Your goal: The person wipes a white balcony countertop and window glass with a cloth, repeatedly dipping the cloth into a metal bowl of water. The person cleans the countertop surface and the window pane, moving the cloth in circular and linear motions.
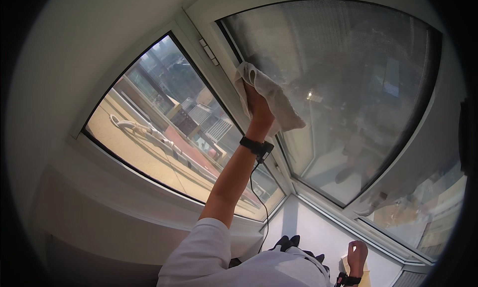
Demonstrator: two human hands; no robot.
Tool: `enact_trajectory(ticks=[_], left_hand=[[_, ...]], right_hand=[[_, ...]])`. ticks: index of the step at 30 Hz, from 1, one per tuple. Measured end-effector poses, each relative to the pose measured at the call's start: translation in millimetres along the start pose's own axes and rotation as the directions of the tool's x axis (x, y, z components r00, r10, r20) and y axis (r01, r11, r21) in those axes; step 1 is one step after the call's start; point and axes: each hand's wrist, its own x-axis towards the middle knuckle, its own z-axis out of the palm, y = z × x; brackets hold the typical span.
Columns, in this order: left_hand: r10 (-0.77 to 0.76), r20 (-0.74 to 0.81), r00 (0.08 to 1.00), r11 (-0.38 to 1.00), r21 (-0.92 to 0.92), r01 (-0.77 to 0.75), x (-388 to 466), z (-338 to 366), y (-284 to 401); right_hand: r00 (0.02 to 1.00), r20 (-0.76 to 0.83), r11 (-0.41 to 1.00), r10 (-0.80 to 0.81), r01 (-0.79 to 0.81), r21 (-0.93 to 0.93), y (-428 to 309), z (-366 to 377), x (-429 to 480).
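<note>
My left hand [257, 102] is raised and shut on a white terry cloth [282, 102]. The cloth is partly bunched over the fingers and lies against the hinge-side edge of a hazy window pane [347, 85]. Part of its lower edge hangs free below the palm. Low on the right is my right hand [357, 254], its fingers curled, in front of a pale yellow object [364, 277] that I cannot identify. Whether that hand grips anything is hidden. Each wrist wears a black strap; a device on the left strap [264, 152] trails a thin black cable.
A white frame with a metal hinge [208, 51] separates the hazy pane from a narrower side pane [179, 119]. Outside run white pipes [160, 137] along a yellow wall. A window handle [369, 206] projects at the lower right. Below is a white surface [317, 219].
</note>
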Motion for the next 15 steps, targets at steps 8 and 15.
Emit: enact_trajectory(ticks=[8, 15], left_hand=[[-0.018, -0.428, 0.903, 0.98, 0.173, 0.102, 149, -24, -41], [-0.039, -0.158, 0.987, 0.941, 0.327, 0.089, 106, -50, -23]], right_hand=[[0.995, -0.031, 0.996, 0.09, -0.09, 0.004, 17, -17, -2], [0.998, -0.039, 0.999, 0.043, -0.043, 0.004, 23, -13, -10]])
